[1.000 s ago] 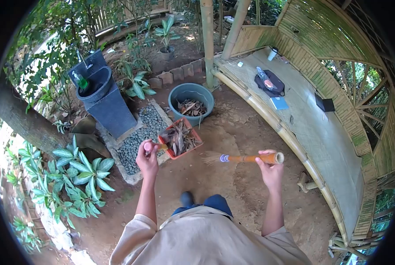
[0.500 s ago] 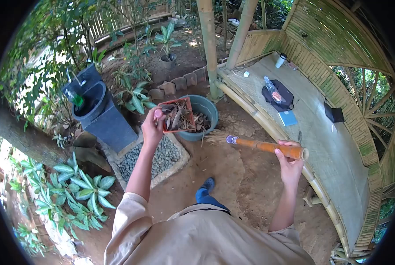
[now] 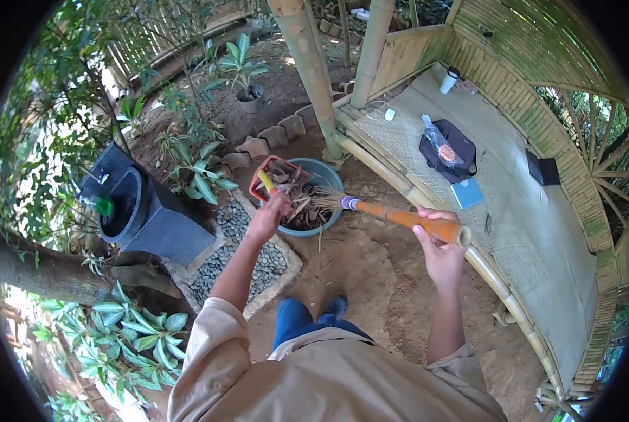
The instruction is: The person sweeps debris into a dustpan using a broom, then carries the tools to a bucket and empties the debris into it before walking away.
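My left hand (image 3: 271,216) is closed around the handle of a red dustpan (image 3: 255,188); a yellow stretch of that handle (image 3: 266,181) shows just beyond my fingers. Dry brown leaves (image 3: 286,177) fill the pan, which overlaps the left side of a round grey-green tub (image 3: 317,231). More leaf litter lies inside the tub. In my right hand (image 3: 439,246) is a broom (image 3: 392,213) with a thick bamboo handle, gripped near its open end. Its bristles (image 3: 326,200) point left and reach the tub's right rim in this view.
A bamboo platform (image 3: 525,246) curves along the right, carrying a black backpack (image 3: 437,151), a blue notebook (image 3: 467,193) and a tumbler (image 3: 449,80). At left stands a dark wash basin (image 3: 161,218) beside a pebble bed (image 3: 254,271). A bamboo post (image 3: 307,63) rises behind the tub.
The dustpan has tipped further over the tub, its yellow handle part now showing. The broom has shifted left, bringing its bristles to the tub. A second leg has come into view below.
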A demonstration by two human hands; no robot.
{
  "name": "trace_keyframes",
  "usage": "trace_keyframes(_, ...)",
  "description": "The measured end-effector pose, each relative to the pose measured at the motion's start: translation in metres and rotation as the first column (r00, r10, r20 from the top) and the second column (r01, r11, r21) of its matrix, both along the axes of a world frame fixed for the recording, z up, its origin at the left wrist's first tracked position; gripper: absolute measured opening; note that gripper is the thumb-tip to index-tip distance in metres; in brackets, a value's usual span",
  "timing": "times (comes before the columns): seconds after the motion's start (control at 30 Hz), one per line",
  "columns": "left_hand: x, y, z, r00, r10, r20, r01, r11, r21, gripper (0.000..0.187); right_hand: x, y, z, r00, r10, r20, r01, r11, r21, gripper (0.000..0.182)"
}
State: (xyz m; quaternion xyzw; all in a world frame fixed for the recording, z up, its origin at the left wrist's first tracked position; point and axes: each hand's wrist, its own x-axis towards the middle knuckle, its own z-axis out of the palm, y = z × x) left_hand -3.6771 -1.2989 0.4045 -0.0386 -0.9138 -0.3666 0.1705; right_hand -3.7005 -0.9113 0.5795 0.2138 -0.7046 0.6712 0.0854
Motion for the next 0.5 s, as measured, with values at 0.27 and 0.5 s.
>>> trace_keyframes(0.27, 0.018, 0.010, -0.088, 0.978, 0.112, 0.177, -0.132, 0.986, 0.103, 0.021, -0.021, -0.054, -0.042, 0.994, -0.044, 0.104, 0.044, 0.999, -0.003, 0.027)
trace_keyframes(0.5, 0.010, 0.001, -0.122, 0.972, 0.205, 0.112, -0.226, 0.948, 0.225, 0.030, -0.029, -0.087, -0.038, 0.987, -0.111, 0.119, 0.109, 0.994, 0.021, 0.029)
